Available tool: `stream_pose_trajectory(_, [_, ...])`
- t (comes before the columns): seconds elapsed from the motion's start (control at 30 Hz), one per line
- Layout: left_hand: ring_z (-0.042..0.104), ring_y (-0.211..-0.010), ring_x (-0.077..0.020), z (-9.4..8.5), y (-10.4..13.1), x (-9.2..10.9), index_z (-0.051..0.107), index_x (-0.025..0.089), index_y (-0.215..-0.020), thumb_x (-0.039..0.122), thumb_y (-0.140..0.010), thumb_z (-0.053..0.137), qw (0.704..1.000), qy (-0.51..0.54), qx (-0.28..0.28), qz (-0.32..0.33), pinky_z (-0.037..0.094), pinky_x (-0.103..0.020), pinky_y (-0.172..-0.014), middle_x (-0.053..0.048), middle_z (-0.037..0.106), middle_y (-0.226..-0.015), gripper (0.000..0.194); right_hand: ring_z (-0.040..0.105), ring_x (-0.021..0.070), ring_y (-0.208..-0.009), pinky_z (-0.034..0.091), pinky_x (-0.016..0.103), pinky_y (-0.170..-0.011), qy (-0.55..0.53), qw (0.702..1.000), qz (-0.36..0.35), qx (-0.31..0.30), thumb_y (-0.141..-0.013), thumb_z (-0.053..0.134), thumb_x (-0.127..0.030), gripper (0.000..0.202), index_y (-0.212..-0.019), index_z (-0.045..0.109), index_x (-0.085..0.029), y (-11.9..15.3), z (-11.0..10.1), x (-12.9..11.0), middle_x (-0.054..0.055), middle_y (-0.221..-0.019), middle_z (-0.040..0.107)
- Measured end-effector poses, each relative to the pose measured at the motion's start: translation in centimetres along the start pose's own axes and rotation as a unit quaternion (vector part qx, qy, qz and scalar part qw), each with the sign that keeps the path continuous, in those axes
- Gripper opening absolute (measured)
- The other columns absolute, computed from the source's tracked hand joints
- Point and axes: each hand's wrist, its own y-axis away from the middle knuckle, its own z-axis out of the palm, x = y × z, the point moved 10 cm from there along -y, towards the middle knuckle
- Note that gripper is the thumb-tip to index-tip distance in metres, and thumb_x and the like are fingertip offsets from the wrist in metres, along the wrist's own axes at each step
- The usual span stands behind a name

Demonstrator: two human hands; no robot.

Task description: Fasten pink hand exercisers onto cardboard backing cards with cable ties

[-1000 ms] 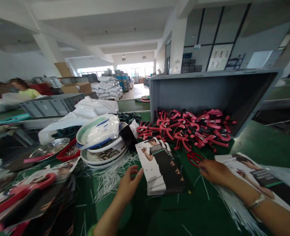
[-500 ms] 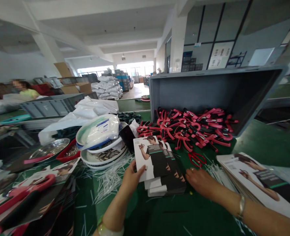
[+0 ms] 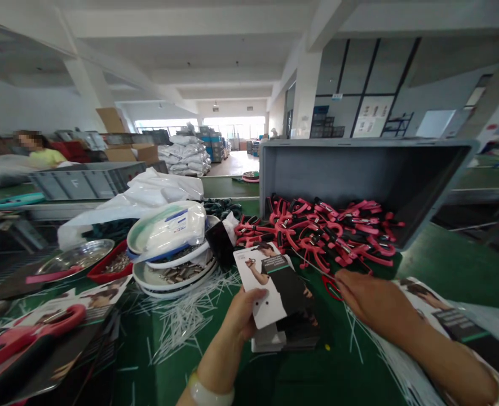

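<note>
My left hand [image 3: 246, 310] grips a printed cardboard card [image 3: 266, 287] by its lower left edge, thumb on the front. The card is lifted and tilted above a stack of similar cards [image 3: 302, 335]. My right hand [image 3: 371, 296] is closed on a thin white cable tie [image 3: 310, 259], whose far end points toward the pink pliers. Under and beside that hand lie loose white cable ties [image 3: 391, 352]. Red-handled scissors [image 3: 330, 287] are partly hidden by its fingertips. Pink-and-black pliers [image 3: 325, 228] spill from a tipped grey crate [image 3: 342, 169].
More cards [image 3: 464, 330] lie at the right. White bowls [image 3: 171, 282] with metal parts stand left of centre, beside a dark phone-like slab [image 3: 219, 245] and scattered cable ties [image 3: 181, 321]. Pliers on cards [image 3: 33, 332] fill the near left. A co-worker [image 3: 42, 149] is farther back.
My left hand has raised and tilted the top card away from the stack. My right hand has moved right and up from beside the stack, now with a cable tie in its fingers.
</note>
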Motion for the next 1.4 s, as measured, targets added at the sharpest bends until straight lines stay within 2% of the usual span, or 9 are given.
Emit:
stream_pose_trajectory(0.1, [0.067,-0.069,-0.0218,1.3,-0.2,0.1,0.047,0.015,-0.124,0.008,-0.059,0.067,0.999,0.036,-0.033,0.01,0.05,-0.032,-0.067,-0.007,0.071,-0.083,0.068,0.066,0.0149,-0.065,0.037,0.024,-0.053,-0.017,0.997,-0.072,0.022,-0.083,0.052,-0.014,0.015,-0.092,0.063,-0.02,-0.7,-0.5,-5.1,0.002,-0.076,0.069])
stream_pose_trajectory(0.17, [0.068,-0.073,-0.0235,1.2,-0.4,0.2,0.047,0.015,-0.124,0.009,-0.058,0.069,0.998,0.044,-0.036,0.028,0.05,-0.033,-0.07,-0.007,0.071,-0.083,0.07,0.065,0.0152,-0.065,0.037,0.024,-0.053,-0.015,0.996,-0.081,0.03,-0.079,0.055,-0.011,0.016,-0.09,0.063,-0.02,-0.9,-0.6,-6.6,0.001,-0.073,0.067])
stream_pose_trajectory(0.33, [0.068,-0.076,-0.025,0.3,-0.9,0.9,0.05,0.016,-0.123,0.015,-0.06,0.073,0.995,0.038,-0.021,0.09,0.051,-0.034,-0.071,-0.005,0.072,-0.077,0.067,0.062,0.0152,-0.059,0.036,0.026,-0.052,-0.02,0.991,-0.123,0.049,-0.073,0.058,-0.007,0.017,-0.082,0.06,-0.022,-0.9,-1.1,-7.3,-0.001,-0.067,0.062])
stream_pose_trajectory(0.53, [0.068,-0.084,-0.0247,0.5,-1.2,1.6,0.051,0.018,-0.124,0.023,-0.058,0.078,0.991,0.016,-0.04,0.127,0.05,-0.031,-0.072,-0.008,0.072,-0.097,0.071,0.058,0.0146,-0.056,0.032,0.028,-0.05,-0.016,0.98,-0.173,0.099,-0.072,0.049,-0.004,0.025,-0.089,0.055,-0.021,-0.6,-2.8,-8.6,-0.001,-0.067,0.06])
stream_pose_trajectory(0.67, [0.068,-0.08,-0.0238,0.1,-1.3,1.7,0.05,0.017,-0.126,0.029,-0.058,0.08,0.989,-0.007,-0.029,0.145,0.049,-0.032,-0.071,-0.009,0.072,-0.096,0.075,0.054,0.015,-0.052,0.029,0.029,-0.048,-0.014,0.971,-0.204,0.123,-0.069,0.043,0.0,0.031,-0.088,0.053,-0.022,-0.4,-3.7,-9.6,-0.001,-0.065,0.058])
stream_pose_trajectory(0.93, [0.065,-0.07,-0.0213,0.6,-0.7,1.9,0.055,0.017,-0.123,0.035,-0.057,0.081,0.986,-0.028,-0.034,0.162,0.048,-0.03,-0.066,-0.007,0.072,-0.087,0.073,0.053,0.0132,-0.052,0.028,0.027,-0.048,-0.013,0.97,-0.213,0.119,-0.071,0.043,0.0,0.031,-0.091,0.055,-0.02,-0.9,-4.7,-9.1,0.001,-0.069,0.06])
stream_pose_trajectory(1.1, [0.066,-0.083,-0.0245,1.4,0.0,1.8,0.059,0.017,-0.12,0.036,-0.057,0.082,0.986,-0.012,-0.051,0.158,0.049,-0.032,-0.076,-0.008,0.072,-0.096,0.07,0.054,0.0141,-0.056,0.029,0.027,-0.05,0.013,0.973,-0.18,0.142,-0.074,0.045,-0.002,0.03,-0.095,0.058,-0.018,-1.5,-4.0,-8.8,0.003,-0.072,0.062])
stream_pose_trajectory(1.2, [0.067,-0.085,-0.0248,1.3,0.1,1.5,0.057,0.018,-0.123,0.034,-0.055,0.083,0.989,0.015,-0.041,0.142,0.049,-0.032,-0.079,-0.008,0.072,-0.098,0.074,0.054,0.0141,-0.055,0.031,0.028,-0.05,0.019,0.974,-0.157,0.163,-0.075,0.045,-0.003,0.029,-0.094,0.061,-0.018,-1.9,-3.9,-8.5,0.003,-0.07,0.062])
stream_pose_trajectory(1.4, [0.068,-0.086,-0.027,1.0,-0.3,0.8,0.053,0.019,-0.126,0.032,-0.053,0.084,0.994,0.046,-0.022,0.101,0.05,-0.034,-0.075,-0.009,0.072,-0.097,0.081,0.056,0.0137,-0.058,0.034,0.027,-0.053,0.029,0.977,-0.137,0.158,-0.079,0.049,-0.01,0.023,-0.095,0.063,-0.018,-2.2,-4.0,-7.3,0.003,-0.073,0.064])
